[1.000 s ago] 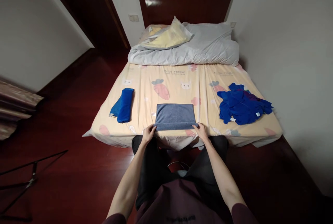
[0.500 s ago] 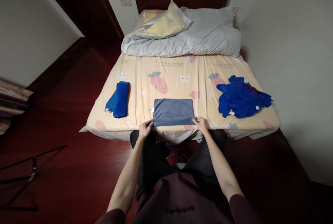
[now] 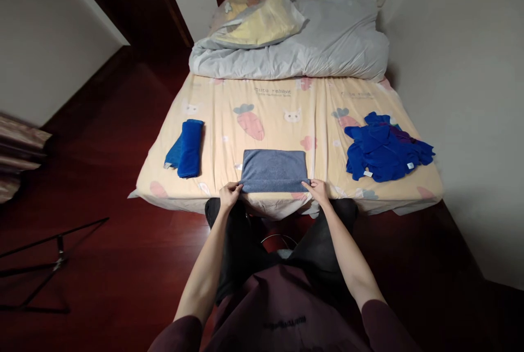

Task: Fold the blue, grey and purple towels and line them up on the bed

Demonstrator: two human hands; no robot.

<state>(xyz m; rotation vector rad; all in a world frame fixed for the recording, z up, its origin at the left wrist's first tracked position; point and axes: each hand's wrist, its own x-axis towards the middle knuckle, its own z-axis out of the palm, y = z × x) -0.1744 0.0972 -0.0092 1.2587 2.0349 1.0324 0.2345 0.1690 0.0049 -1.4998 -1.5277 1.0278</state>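
Observation:
A grey-blue towel (image 3: 274, 164) lies at the front edge of the bed, its near edge turned over into a narrow flat band. My left hand (image 3: 230, 196) pinches the left end of that band between thumb and fingers. At the band's right end, my right hand (image 3: 317, 190) holds the towel in a similar pinch. To the left on the sheet are blue rolled or folded towels (image 3: 190, 147), one partly over another. A loose heap of blue cloths (image 3: 382, 147), with some purple and small white tags, lies to the right.
The bed (image 3: 221, 101) has a yellow sheet printed with carrots and rabbits. A grey quilt (image 3: 339, 41) and a yellow pillow (image 3: 266, 24) are piled at its head. Black stand legs (image 3: 59, 259) are on the red floor at left, below a curtain (image 3: 18, 155).
The camera view has shifted slightly. Both hands keep their pinch on the towel's near edge, and the folded band looks nearly the same.

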